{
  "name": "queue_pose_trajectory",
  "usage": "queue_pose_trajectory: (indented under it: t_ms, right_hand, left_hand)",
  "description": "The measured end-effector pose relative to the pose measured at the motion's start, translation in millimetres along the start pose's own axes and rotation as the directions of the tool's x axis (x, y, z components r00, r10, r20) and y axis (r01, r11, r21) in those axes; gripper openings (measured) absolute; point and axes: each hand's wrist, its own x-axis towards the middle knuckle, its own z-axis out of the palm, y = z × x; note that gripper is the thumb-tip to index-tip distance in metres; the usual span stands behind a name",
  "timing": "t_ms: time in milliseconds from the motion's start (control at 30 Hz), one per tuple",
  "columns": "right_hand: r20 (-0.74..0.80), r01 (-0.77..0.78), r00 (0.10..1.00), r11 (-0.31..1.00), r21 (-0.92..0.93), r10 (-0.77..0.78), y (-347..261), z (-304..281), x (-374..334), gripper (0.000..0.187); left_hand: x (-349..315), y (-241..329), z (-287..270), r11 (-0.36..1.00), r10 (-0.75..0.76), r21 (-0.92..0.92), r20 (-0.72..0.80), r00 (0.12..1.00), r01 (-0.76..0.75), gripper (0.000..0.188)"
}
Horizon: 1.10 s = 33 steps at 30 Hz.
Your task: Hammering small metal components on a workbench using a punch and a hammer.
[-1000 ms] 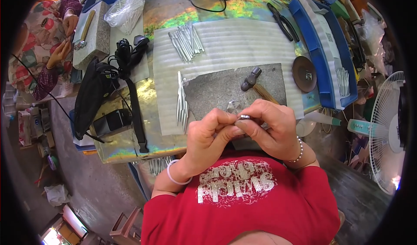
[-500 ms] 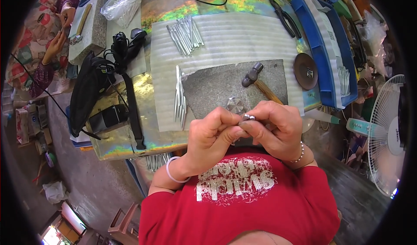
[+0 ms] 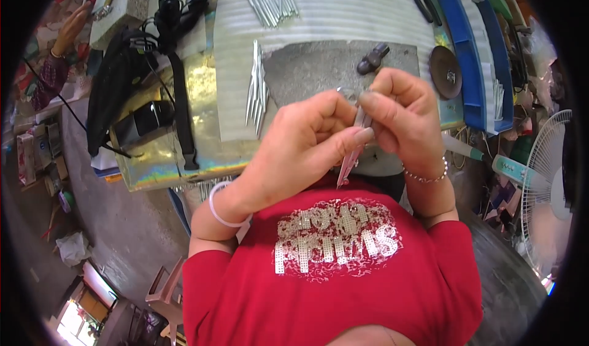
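Observation:
Between my two hands is a slim, shiny metal piece (image 3: 350, 162) with a narrow pointed end, slanting down toward my red shirt. My left hand (image 3: 313, 140) is closed, its thumb pressed along the piece. The closed right hand (image 3: 402, 113) pinches the upper end with thumb and fingers; that end is mostly hidden. Just beyond my fingers, a round glassy disc (image 3: 348, 92) sits on a grey slab (image 3: 307, 70), partly covered. A hammer (image 3: 373, 59) lies on the slab, its handle behind my right hand. To the left are pointed silver pieces (image 3: 256, 94).
Another bundle of silver pieces (image 3: 271, 2) lies farther back on white foam sheet (image 3: 343, 15). At right are a brown dish (image 3: 445, 73), pliers (image 3: 423, 1), a blue tray (image 3: 466, 64) and a fan (image 3: 549, 186). A black bag (image 3: 116, 94) stands left, near another person's hand (image 3: 72, 30).
The view has tilted, so the table sits higher. The metal piece has turned from end-on to lengthwise, pointing down toward my shirt, and my left hand has shifted its grip along it.

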Motion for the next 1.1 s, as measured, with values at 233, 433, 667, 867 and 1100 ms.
queue_pose_trajectory:
  t_ms: [233, 433, 667, 867, 1100]
  right_hand:
    - [0.031, -0.136, 0.991, 0.968, 0.209, 0.133, 15, 4, 1, 0.017]
    - [-0.019, -0.117, 0.991, 0.936, 0.331, 0.130, 32, 11, -9, 0.016]
    - [-0.135, -0.010, 0.989, 0.957, 0.290, 0.051, 36, 16, -27, 0.014]
    - [-0.073, -0.101, 0.986, 0.893, 0.440, 0.147, 33, 12, -26, 0.018]
    - [-0.068, -0.121, 0.982, 0.858, 0.500, 0.178, 36, 13, -25, 0.018]
  left_hand:
    - [-2, 3, -5, 0.979, -0.189, -0.076, 0.035, 0.981, 0.191, 0.021]
    - [-4, 7, -5, 0.972, -0.236, -0.009, 0.059, 0.970, 0.236, 0.022]
    - [-6, 4, -2, 0.968, -0.249, 0.069, 0.137, 0.959, 0.242, 0.022]
    - [0, -2, -3, 0.904, -0.273, -0.273, 0.225, 0.935, 0.329, 0.025]
    - [2, -3, -3, 0.893, -0.275, -0.301, 0.226, 0.934, 0.336, 0.026]
